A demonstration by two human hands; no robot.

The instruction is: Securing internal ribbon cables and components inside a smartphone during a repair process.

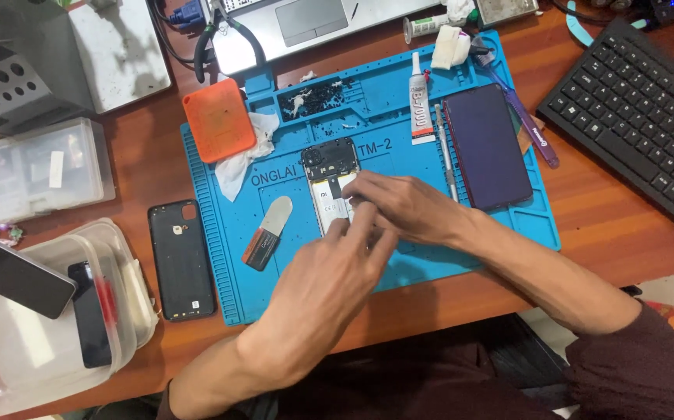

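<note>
An opened phone with its back removed lies on the blue work mat, battery and boards exposed. My left hand reaches up from the bottom, fingers on the phone's lower part. My right hand comes in from the right, its fingertips pressing on the phone's middle beside the left fingers. Both hands hide the phone's lower half. Whether either hand grips a small part is hidden.
On the mat: a dark phone screen, a glue tube, a thin metal tool, an orange pad, a tissue, a pry tool. A black back cover, plastic boxes, a keyboard, a laptop.
</note>
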